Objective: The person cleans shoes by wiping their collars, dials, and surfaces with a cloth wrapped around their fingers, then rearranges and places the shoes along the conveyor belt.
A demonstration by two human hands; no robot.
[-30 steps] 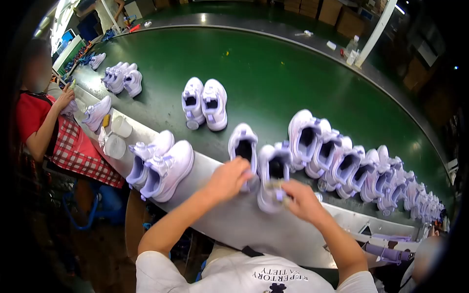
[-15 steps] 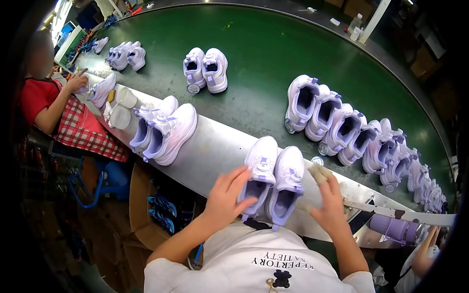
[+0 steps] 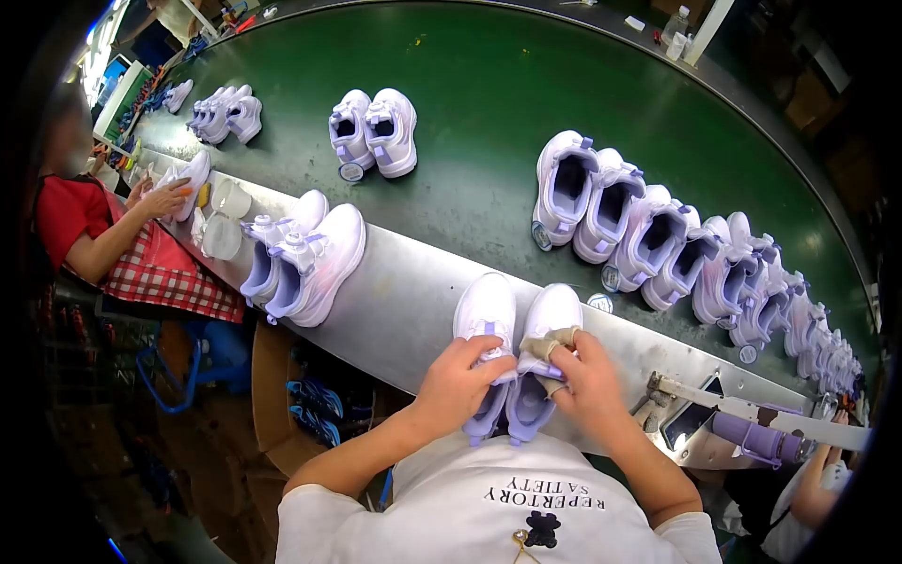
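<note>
In front of my body, a pair of white and lilac sneakers stands on the metal ledge, toes pointing away. My left hand (image 3: 462, 378) is closed at the tongue and lacing area of the left sneaker (image 3: 485, 305). On the right sneaker (image 3: 552, 308), my right hand (image 3: 584, 383) pinches the same area; beige coverings wrap some of its fingertips. My fingers hide the upper fastenings of both shoes. Further left on the ledge rests another sneaker pair (image 3: 324, 263).
The green conveyor belt (image 3: 489, 113) carries a sneaker pair (image 3: 390, 141) and a long row of sneakers (image 3: 615, 202). A round tag (image 3: 599, 303), a phone (image 3: 691, 414) and a purple cylinder (image 3: 756, 437) lie to the right. At left, a co-worker's hand (image 3: 169, 197) touches a shoe beside plastic cups (image 3: 223, 235).
Both hands have come inward from around the pair onto the shoe tops and closed there. Shoes on the belt have shifted slightly left in view. The co-worker's arms have moved.
</note>
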